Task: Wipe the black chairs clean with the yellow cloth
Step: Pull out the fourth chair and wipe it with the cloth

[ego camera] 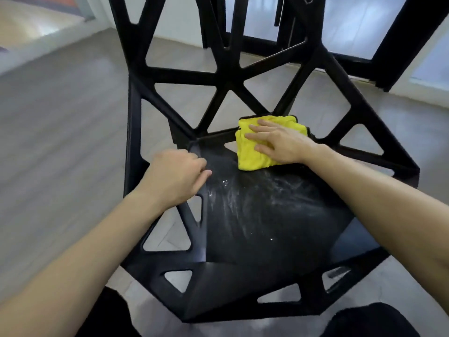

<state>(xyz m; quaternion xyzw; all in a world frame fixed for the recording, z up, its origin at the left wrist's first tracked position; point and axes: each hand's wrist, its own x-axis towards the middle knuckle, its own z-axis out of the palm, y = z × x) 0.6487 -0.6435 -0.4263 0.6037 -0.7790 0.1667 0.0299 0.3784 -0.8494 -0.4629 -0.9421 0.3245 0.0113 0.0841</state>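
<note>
Your right hand presses flat, fingers straight, on the yellow cloth at the back of the black chair seat, while your left hand, loosely curled and empty, rests on the seat's left edge.

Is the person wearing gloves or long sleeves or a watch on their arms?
No gloves. The left hand and the right hand are both bare, and so are both forearms as far as the picture shows: no sleeves, no watch, no rings or bracelets in view. The fingers have short, plain nails.
</note>
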